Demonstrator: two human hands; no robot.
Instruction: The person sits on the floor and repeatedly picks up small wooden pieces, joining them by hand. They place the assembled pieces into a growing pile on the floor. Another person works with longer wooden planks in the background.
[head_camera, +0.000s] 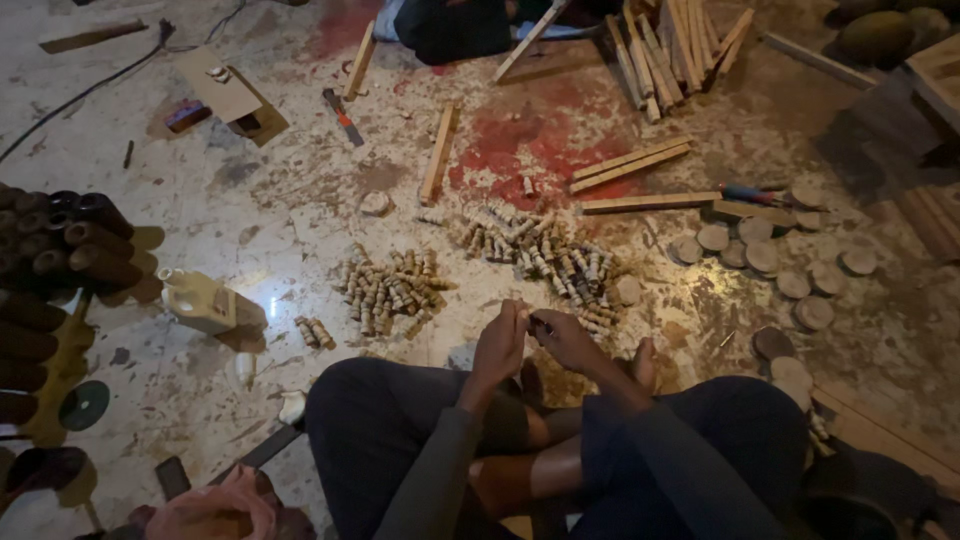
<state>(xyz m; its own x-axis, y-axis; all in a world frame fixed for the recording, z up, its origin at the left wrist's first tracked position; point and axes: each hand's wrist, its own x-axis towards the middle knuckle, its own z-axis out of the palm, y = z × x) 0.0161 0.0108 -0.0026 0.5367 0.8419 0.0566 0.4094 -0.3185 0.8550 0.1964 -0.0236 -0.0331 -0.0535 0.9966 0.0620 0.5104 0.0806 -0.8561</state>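
small pale wooden peg (527, 318), fingers-pinched

Floor (250, 230): pale mottled stone, dusty, with a red stain (520, 140) near the top centre. Lighting: dim, corners in shadow. Scattered wooden slats (630, 165) and round wooden discs (760, 255) lie about.
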